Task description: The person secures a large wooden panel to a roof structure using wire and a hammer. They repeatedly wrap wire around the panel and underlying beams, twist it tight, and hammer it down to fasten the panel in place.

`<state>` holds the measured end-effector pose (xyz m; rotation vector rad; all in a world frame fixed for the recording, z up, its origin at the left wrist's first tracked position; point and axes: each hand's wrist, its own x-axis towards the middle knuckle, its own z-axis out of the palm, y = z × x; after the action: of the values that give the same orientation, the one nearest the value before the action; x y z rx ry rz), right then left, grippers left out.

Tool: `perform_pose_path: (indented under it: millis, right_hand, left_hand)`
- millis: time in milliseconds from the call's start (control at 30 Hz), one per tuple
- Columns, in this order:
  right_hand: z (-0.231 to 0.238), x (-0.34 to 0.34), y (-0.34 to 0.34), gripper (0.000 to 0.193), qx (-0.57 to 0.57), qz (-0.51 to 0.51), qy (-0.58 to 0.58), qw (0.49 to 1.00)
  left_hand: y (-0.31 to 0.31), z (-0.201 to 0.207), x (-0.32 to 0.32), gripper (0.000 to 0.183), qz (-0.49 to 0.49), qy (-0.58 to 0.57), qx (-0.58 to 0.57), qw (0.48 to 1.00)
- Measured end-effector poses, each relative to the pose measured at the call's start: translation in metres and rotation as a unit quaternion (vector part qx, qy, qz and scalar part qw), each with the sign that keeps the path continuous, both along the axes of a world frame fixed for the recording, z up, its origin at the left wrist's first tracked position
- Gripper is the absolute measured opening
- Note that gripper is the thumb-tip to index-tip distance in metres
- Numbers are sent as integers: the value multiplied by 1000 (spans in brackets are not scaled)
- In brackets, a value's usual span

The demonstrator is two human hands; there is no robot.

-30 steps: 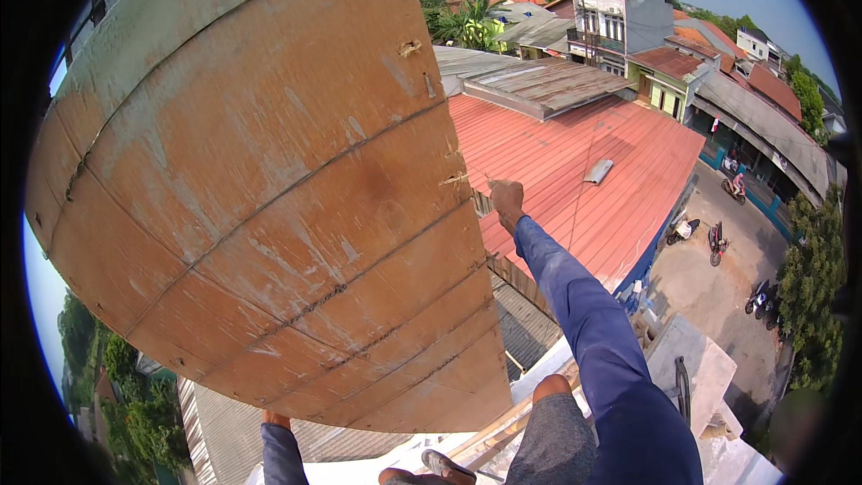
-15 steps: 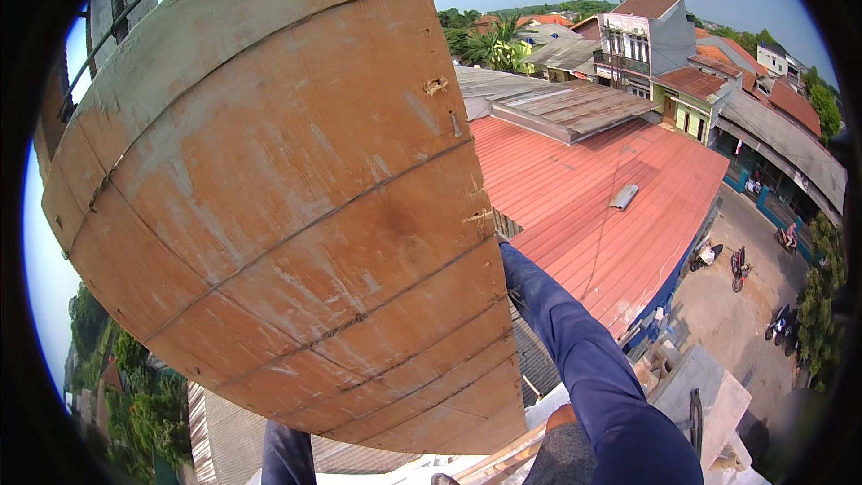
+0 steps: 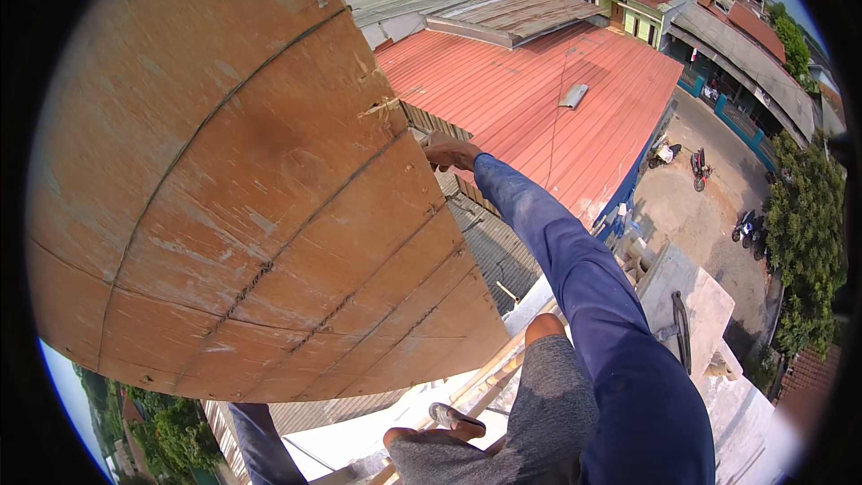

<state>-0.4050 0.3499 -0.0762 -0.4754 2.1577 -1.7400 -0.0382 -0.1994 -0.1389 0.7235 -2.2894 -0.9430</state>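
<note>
A large brown plywood sheet [image 3: 296, 207], scuffed and streaked with grey, fills the left and middle of the view, close in front of me. Dark lines run across its face, and its right edge is splintered. My right hand [image 3: 452, 153] is closed on that right edge, the fingers partly hidden by the sheet. A dark blue sleeve covers my right arm. At the lower left, my left sleeve [image 3: 268, 445] passes behind the sheet's bottom edge, which hides my left hand.
Far below lies a red metal roof [image 3: 539, 117], with a road [image 3: 709, 207] and parked motorcycles to its right. Beneath me are wooden poles [image 3: 489, 386] and my sandalled foot [image 3: 458, 419]. A pale panel with a dark metal handle [image 3: 681, 332] stands at my right.
My view has tilted downward and the sheet sits further left and higher. My right hand, hidden before, now shows at the sheet's edge. My knees and foot have come into view.
</note>
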Motion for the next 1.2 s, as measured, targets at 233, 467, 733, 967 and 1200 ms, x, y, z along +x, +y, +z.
perform_pose_path:
  millis: [233, 467, 733, 967, 1200]
  right_hand:
    - [-53, 38, 114, 16, 42, -71, -36, 996]
    - [-96, 93, 177, 19, -150, -146, -66, 975]
    - [-139, 112, 153, 24, -143, -304, -16, 942]
    - [-127, 57, 56, 31, -39, -349, 59, 934]
    - [-152, 17, -23, 31, 49, -293, 123, 947]
  left_hand:
    - [-3, 3, -8, 22, 18, -22, 21, 999]
    - [-8, 10, -9, 22, 39, -45, 35, 998]
    - [-11, 20, 3, 22, 72, -71, 41, 994]
    - [-13, 24, 11, 22, 97, -78, 60, 990]
    - [-25, 16, 39, 23, 138, -87, 88, 983]
